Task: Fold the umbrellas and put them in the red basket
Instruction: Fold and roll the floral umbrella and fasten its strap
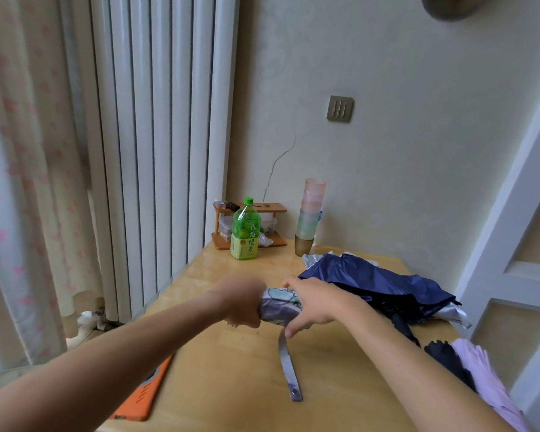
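Silver strap (pixel 289 366) hangs loose below the grip, its snap end lying on the table (pixel 231 385). The left hand (pixel 242 302) clenches one end of the rolled patterned umbrella (pixel 279 307), and the right hand (pixel 312 304) curls over the other end. Best to hold the roll tight with the left while the right winds that strap round and snaps it. Just beyond the right hand sprawls a blue umbrella (pixel 371 282), not yet folded. No red basket that I can see, only an orange flat thing (pixel 144 397) under the left forearm.
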